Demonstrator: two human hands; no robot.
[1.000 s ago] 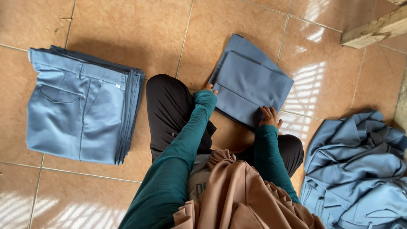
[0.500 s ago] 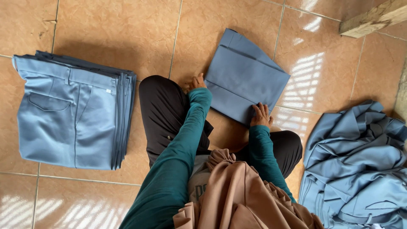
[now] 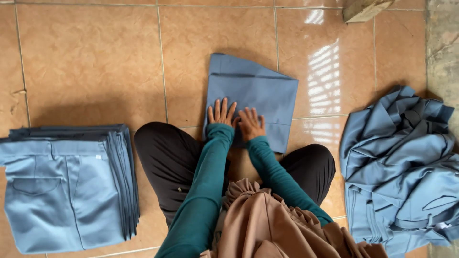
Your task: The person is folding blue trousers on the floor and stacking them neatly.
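Note:
A folded blue-grey garment (image 3: 260, 91) lies on the tiled floor in front of my crossed legs. My left hand (image 3: 221, 113) presses flat on its near edge, fingers spread. My right hand (image 3: 250, 124) lies flat beside it on the same garment, fingers apart, almost touching the left hand. Neither hand grips the cloth; both rest on top. My sleeves are teal.
A neat stack of folded blue-grey trousers (image 3: 67, 186) sits on the floor at the left. A loose heap of unfolded blue-grey clothes (image 3: 401, 167) lies at the right. A wooden block (image 3: 363, 8) is at the top right, near a rough concrete strip (image 3: 442, 43).
Both hands came together from the garment's left and right corners to its near middle. The garment now lies squarer to me, and the view shifted right.

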